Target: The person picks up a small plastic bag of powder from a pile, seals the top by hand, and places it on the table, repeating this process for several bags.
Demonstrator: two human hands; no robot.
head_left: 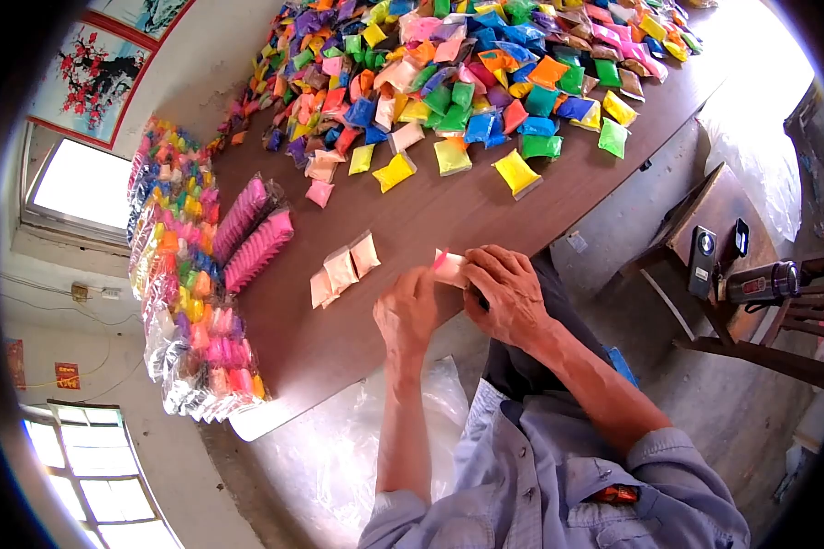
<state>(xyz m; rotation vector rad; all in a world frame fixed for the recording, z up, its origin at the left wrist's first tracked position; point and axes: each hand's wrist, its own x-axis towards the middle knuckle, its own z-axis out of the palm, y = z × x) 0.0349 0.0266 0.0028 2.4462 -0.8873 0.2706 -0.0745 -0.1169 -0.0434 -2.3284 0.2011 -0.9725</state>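
Near the table's front edge, my right hand (508,297) holds a small peach packet (449,269) by its right end, fingers closed on it. A pink strip shows at the packet's left part. My left hand (406,309) is just left of the packet, its fingers pressed together; whatever they pinch is too small to make out. Left of that hand, several peach packets (341,269) lie side by side and partly overlapping on the brown table (339,220).
A large heap of colourful packets (449,101) covers the table's far side. Two bundles of pink packets (258,250) lie at the left, beside a long stack of bagged packets (188,284). At the right, a wooden stool (696,220) carries a phone (702,262) and a flask (763,283).
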